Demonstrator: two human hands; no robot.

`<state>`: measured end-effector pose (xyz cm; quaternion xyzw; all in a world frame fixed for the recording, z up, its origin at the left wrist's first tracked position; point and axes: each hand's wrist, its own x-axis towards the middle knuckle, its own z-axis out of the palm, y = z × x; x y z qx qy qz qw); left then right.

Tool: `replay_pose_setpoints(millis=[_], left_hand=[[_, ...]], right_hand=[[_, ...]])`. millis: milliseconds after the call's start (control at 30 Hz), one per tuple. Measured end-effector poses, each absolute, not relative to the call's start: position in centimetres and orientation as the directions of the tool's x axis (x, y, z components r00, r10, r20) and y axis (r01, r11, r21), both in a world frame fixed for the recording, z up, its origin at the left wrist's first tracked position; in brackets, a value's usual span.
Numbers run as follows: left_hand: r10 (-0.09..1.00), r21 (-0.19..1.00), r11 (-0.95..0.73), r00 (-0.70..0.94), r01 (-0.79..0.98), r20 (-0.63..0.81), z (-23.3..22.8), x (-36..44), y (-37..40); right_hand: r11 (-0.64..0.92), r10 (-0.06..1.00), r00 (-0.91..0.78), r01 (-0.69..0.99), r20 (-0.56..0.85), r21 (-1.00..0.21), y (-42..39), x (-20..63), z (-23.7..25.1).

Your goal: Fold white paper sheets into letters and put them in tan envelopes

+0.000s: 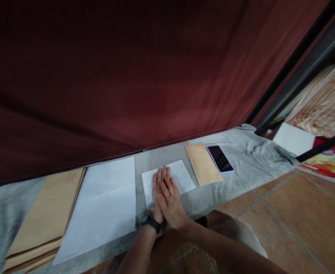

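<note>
From the head camera we see both hands laid flat, one over the other, on a folded white sheet (169,182) that lies near the middle of a grey cloth-covered surface (250,160), close to its near edge. The right hand (171,201) lies on top, fingers stretched out and pressed down, grasping nothing. The left hand (157,190), with a black watch (151,223) at its wrist, lies underneath, palm down on the paper with its fingers straight, and it too grips nothing. The sheet spreads out from beneath both palms to the left, right and far side, so it is pinned under the hands rather than held between fingers.

Just left of that sheet lies a larger stack of white paper (104,205), reaching down to the near edge. Further left, towards the near left corner, sits a pile of brown envelopes (46,213), its right side partly covered by the paper. To the right of the hands lies a single brown envelope (203,163), and touching its right side is a dark-screened phone (219,158). A dark red curtain (127,76) hangs along the far edge.
</note>
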<state>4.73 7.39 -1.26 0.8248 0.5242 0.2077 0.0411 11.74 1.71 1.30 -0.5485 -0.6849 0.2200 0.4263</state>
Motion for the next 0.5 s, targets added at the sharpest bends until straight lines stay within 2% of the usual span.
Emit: replay_pose_setpoints(millis=[133,233,300,333,400,500], left_hand=[[0.89,0.315,-0.433,0.343,0.845,0.302,-1.0,4.7,7.9],[0.893,0.29,-0.43,0.357,0.855,0.273,-0.6,4.5,8.4],[0.906,0.278,-0.409,0.348,0.869,0.243,-0.3,4.5,8.6],[0.91,0.276,-0.4,0.344,0.874,0.229,-0.1,4.5,8.6],[0.914,0.274,-0.395,0.344,0.877,0.215,0.2,4.5,8.7],[0.913,0.266,-0.396,0.346,0.879,0.217,0.4,4.6,8.7]], right_hand=[[0.282,0.948,-0.027,0.528,0.317,-0.801,0.2,12.0,1.4],[0.231,0.971,-0.034,0.375,0.235,-0.898,0.3,13.4,2.7],[0.143,0.99,-0.022,0.244,0.141,-0.959,1.4,14.8,3.6],[0.12,0.992,0.022,0.218,0.127,-0.969,2.0,15.6,4.0],[0.154,0.979,0.085,0.28,0.184,-0.948,3.4,16.8,4.2],[0.227,0.961,0.012,0.537,0.276,-0.813,4.8,17.7,3.4]])
